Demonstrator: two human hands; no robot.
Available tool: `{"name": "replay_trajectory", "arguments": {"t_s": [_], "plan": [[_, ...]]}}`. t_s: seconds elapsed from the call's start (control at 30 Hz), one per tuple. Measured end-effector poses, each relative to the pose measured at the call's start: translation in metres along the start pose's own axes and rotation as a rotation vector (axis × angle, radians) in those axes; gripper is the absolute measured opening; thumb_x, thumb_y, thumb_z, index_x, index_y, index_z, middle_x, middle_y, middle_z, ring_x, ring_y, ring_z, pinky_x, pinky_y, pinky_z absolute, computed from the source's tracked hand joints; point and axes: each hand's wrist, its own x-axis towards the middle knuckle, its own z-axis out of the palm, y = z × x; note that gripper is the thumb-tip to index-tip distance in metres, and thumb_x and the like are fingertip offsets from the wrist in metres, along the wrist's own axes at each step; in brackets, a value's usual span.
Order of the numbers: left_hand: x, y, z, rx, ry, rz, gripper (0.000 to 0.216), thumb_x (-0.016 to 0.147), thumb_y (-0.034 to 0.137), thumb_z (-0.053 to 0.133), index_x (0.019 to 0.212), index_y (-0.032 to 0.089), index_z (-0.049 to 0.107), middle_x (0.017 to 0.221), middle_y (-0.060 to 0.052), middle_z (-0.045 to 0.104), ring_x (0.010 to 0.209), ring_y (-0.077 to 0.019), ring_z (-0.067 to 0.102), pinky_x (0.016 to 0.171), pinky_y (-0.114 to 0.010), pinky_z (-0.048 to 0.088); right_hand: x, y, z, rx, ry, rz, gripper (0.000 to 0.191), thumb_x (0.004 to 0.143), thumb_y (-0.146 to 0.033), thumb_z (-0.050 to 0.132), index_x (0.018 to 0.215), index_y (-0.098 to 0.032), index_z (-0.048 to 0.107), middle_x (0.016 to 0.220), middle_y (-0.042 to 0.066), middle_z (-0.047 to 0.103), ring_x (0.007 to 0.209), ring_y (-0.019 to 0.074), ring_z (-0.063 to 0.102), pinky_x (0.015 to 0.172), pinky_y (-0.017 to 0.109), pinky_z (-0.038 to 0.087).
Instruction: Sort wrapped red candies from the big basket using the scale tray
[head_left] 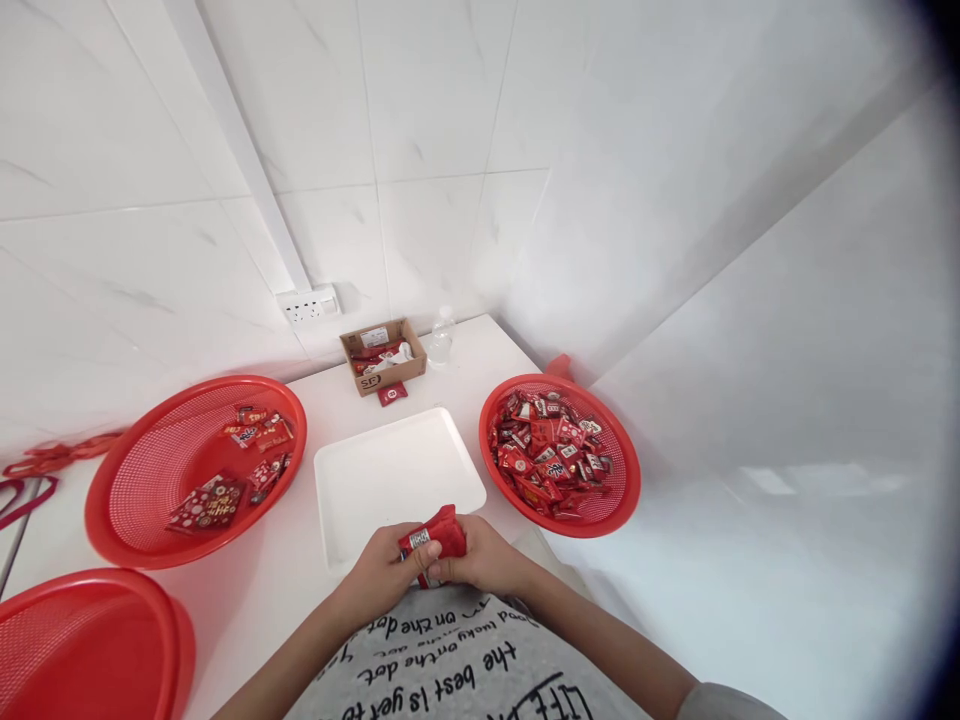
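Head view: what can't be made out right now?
All in the head view.
Red packet: lower part covered by the left hand and right hand; print too small.
Cardboard box: contents too small to identify.
Nearest red basket: cut off by the bottom-left edge.

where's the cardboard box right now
In the head view, the cardboard box sits at the far wall, beyond the white tray and left of the clear bottle.

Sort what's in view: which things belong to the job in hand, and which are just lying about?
Likely in use: red packet, gripped by left hand and right hand; white tray; right basket, full of packets; left basket, holding a few.
Lying about: cardboard box; water bottle; loose packet by the box; third basket at near left; red cords; wall socket.
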Motion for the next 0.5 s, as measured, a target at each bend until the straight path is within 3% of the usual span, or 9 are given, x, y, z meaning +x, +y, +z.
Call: {"name": "replay_trajectory", "arguments": {"t_s": [0.17,0.37,0.5], "plan": [[-0.0002,-0.0022,0.0012,0.006,0.029,0.019,0.029,0.078,0.04,0.053,0.072,0.014,0.062,0.063,0.0,0.058,0.061,-0.0141,0.047,0.058,-0.022,0.037,0.0006,-0.0009,0.0013,0.013,0.001,-0.011,0.015,0.062,-0.024,0.068,0.073,-0.016,0.06,0.061,-0.005,0.051,0.055,0.0092,0.044,0.055,0.022,0.037],[0.0034,-0.006,0.0047,-0.271,0.055,-0.068,0.037,0.079,0.046,0.049,0.088,0.013,0.064,0.072,-0.003,0.065,0.068,-0.0175,0.056,0.066,-0.026,0.044,0.0052,0.0016,0.0015,0.023,0.007,-0.027,0.033,0.065,-0.035,0.068,0.092,-0.017,0.061,0.078,0.0,0.06,0.07,0.0143,0.053,0.068,0.027,0.043],[0.0062,-0.0079,0.0058,-0.256,0.145,-0.077,0.043,0.08,0.049,0.047,0.09,0.012,0.065,0.077,-0.005,0.068,0.073,-0.019,0.058,0.071,-0.028,0.045,0.01,0.0065,-0.0025,-0.061,0.043,-0.025,0.036,0.068,-0.043,0.064,0.091,-0.015,0.059,0.075,0.0,0.057,0.066,0.0122,0.049,0.062,0.023,0.041]]}}
